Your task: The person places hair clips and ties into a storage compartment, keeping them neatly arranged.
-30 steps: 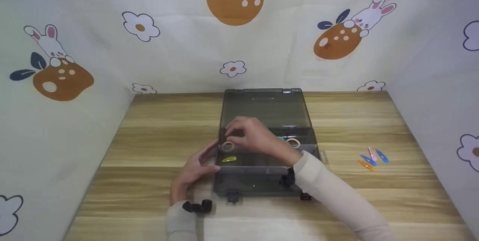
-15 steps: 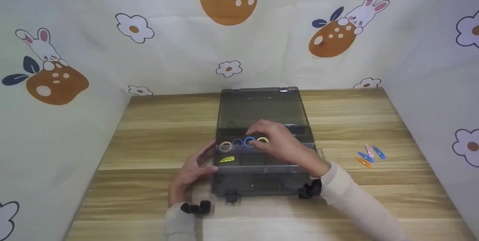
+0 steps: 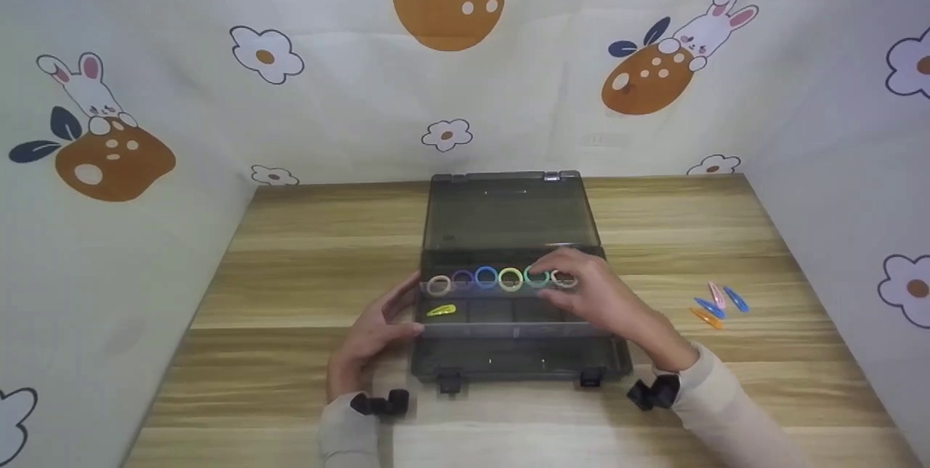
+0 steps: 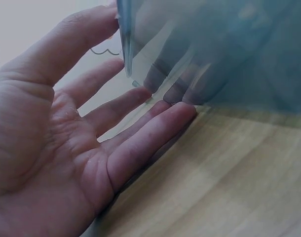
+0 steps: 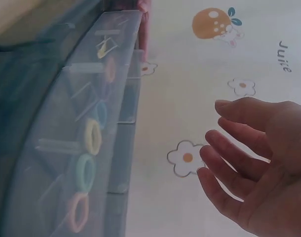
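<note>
R hand (image 3: pixel 599 293) is by R end of the row of rings (image 5: pixel 88 136) in the box (image 3: pixel 523 355); fingers apart, nothing gripped. L hand (image 3: pixel 374 330) rests on box's L side, fingers apart. Yellow clip (image 3: pixel 440 310) sits one row nearer; loose clips (image 3: pixel 707 318) on table (image 3: pixel 290 293), R. Tip, I'd say: brace box w/ L, lift R fingers straight up so no ring snags. Wall cloth (image 5: pixel 284 57) prob. reads "Juice"; no brand legible on box.

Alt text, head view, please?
A person's right grip hovers at the right end of six coloured rings in an open, translucent grey plastic box; the left grip touches its side. Inside lies a yellow teardrop hair clip; four pink, blue and orange clips lie on the wooden table.
</note>
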A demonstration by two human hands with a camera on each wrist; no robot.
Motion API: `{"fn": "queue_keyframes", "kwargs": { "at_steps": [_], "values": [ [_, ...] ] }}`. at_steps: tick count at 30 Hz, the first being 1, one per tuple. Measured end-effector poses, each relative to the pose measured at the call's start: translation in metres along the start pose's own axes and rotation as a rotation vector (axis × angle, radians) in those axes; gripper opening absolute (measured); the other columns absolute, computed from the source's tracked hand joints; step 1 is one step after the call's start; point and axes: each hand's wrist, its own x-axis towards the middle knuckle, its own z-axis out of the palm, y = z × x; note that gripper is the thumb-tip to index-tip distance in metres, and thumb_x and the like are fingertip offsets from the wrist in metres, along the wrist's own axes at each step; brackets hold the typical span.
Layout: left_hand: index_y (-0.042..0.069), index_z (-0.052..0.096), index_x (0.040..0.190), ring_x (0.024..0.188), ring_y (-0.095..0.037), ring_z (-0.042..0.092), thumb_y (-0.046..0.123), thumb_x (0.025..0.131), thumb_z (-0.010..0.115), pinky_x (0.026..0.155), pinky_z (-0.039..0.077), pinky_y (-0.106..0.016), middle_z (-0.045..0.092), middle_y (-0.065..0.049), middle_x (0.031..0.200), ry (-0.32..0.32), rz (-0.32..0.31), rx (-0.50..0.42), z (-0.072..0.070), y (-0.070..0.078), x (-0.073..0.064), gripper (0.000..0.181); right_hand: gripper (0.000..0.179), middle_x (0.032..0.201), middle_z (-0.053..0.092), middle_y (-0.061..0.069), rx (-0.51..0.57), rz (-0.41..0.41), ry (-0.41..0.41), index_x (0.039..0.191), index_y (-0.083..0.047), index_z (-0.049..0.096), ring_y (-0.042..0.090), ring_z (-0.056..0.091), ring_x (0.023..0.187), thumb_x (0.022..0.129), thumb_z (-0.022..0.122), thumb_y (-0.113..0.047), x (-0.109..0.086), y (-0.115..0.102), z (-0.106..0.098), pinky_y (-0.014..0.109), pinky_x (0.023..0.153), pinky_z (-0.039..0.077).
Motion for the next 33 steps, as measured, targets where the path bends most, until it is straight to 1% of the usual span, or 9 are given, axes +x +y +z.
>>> {"fn": "queue_keyframes", "kwargs": {
  "at_steps": [3, 6, 13, 16, 20, 26, 29, 31, 33],
  "values": [
    [0.008, 0.028, 0.158, 0.151, -0.036, 0.029, 0.003, 0.084, 0.076, 0.121, 0.032, -0.03, 0.03, -0.018, 0.163, -0.001, 0.007, 0.005, 0.001, -0.002, 0.001, 0.088, 0.028, 0.115, 0.072, 0.007, -0.007, 0.049, -0.006, 0.114, -0.01, 0.073, 0.026, 0.068, 0.107, 0.087, 0.077, -0.009, -0.012, 0.009, -0.003, 0.045, 0.093, 0.058],
    [0.008, 0.028, 0.158, 0.151, -0.036, 0.03, 0.003, 0.084, 0.076, 0.122, 0.03, -0.032, 0.03, -0.017, 0.164, -0.003, 0.009, 0.023, 0.0, -0.002, 0.002, 0.088, 0.028, 0.114, 0.072, 0.006, -0.021, 0.092, 0.018, 0.114, -0.01, 0.073, 0.027, 0.068, 0.106, 0.086, 0.077, -0.009, -0.022, 0.018, -0.006, 0.046, 0.092, 0.058],
    [0.011, 0.03, 0.157, 0.151, -0.034, 0.032, 0.004, 0.084, 0.077, 0.119, 0.033, -0.023, 0.032, -0.015, 0.163, -0.002, -0.001, 0.022, 0.0, -0.002, 0.004, 0.087, 0.023, 0.116, 0.072, 0.01, -0.053, 0.2, 0.084, 0.109, -0.009, 0.075, 0.031, 0.068, 0.106, 0.086, 0.077, -0.008, -0.04, 0.039, -0.016, 0.05, 0.088, 0.059],
    [0.009, 0.029, 0.157, 0.151, -0.035, 0.03, 0.003, 0.083, 0.077, 0.116, 0.035, -0.02, 0.031, -0.017, 0.163, 0.007, -0.011, -0.002, 0.0, -0.002, 0.003, 0.088, 0.021, 0.119, 0.071, 0.013, -0.064, 0.224, 0.115, 0.107, -0.006, 0.075, 0.033, 0.067, 0.108, 0.086, 0.076, -0.007, -0.045, 0.048, -0.022, 0.051, 0.088, 0.058],
    [0.005, 0.027, 0.158, 0.152, -0.037, 0.027, 0.002, 0.083, 0.076, 0.114, 0.036, -0.017, 0.029, -0.02, 0.163, 0.006, -0.026, -0.025, 0.001, -0.001, 0.002, 0.089, 0.021, 0.119, 0.072, 0.014, -0.09, 0.261, 0.183, 0.104, -0.005, 0.075, 0.032, 0.067, 0.108, 0.084, 0.077, -0.003, -0.055, 0.061, -0.031, 0.051, 0.085, 0.059],
    [0.002, 0.025, 0.157, 0.152, -0.038, 0.026, -0.001, 0.083, 0.074, 0.113, 0.036, -0.015, 0.028, -0.021, 0.163, 0.015, -0.03, -0.054, 0.001, 0.0, 0.002, 0.089, 0.022, 0.115, 0.074, 0.011, -0.163, 0.302, 0.251, 0.104, -0.007, 0.076, 0.031, 0.067, 0.107, 0.083, 0.079, -0.003, -0.072, 0.078, -0.049, 0.044, 0.081, 0.059],
    [0.004, 0.026, 0.158, 0.152, -0.036, 0.027, 0.0, 0.083, 0.075, 0.113, 0.036, -0.015, 0.03, -0.019, 0.163, 0.02, -0.041, -0.055, 0.002, 0.001, 0.002, 0.089, 0.021, 0.114, 0.074, 0.013, -0.202, 0.312, 0.279, 0.104, -0.006, 0.076, 0.031, 0.068, 0.104, 0.083, 0.079, -0.004, -0.081, 0.084, -0.059, 0.034, 0.078, 0.059],
    [0.005, 0.026, 0.158, 0.152, -0.035, 0.027, 0.001, 0.083, 0.075, 0.113, 0.036, -0.015, 0.03, -0.018, 0.163, 0.019, -0.042, -0.048, 0.002, 0.001, 0.001, 0.089, 0.021, 0.113, 0.074, 0.013, -0.218, 0.324, 0.297, 0.103, -0.005, 0.076, 0.024, 0.068, 0.1, 0.082, 0.08, -0.005, -0.087, 0.088, -0.065, 0.027, 0.075, 0.057],
    [0.005, 0.026, 0.158, 0.152, -0.036, 0.028, 0.002, 0.083, 0.075, 0.113, 0.036, -0.015, 0.03, -0.019, 0.163, 0.015, -0.039, -0.042, 0.001, 0.002, 0.0, 0.089, 0.022, 0.112, 0.074, 0.014, -0.218, 0.336, 0.315, 0.103, -0.004, 0.076, 0.008, 0.066, 0.096, 0.082, 0.081, -0.007, -0.094, 0.092, -0.071, 0.018, 0.073, 0.054]
  ]
}}
